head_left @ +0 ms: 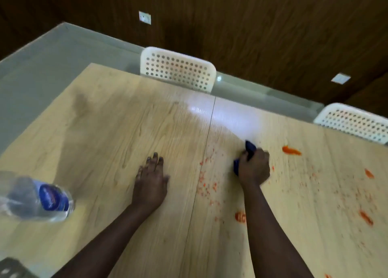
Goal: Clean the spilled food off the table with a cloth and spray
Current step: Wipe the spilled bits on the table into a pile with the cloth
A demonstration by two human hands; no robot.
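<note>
Wood-grain bench: left hand rests flat, fingers spread; right hand grips bunched blue cloth beside orange spilled food; clear bottle lies near-left, long axis running left-right.

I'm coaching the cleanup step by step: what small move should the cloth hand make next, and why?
Probably drag the blue cloth, bunched in the right hand, toward the body over the orange crumbs beside the table seam. They lie closest to the cloth, while the left hand rests flat, bracing.
</note>
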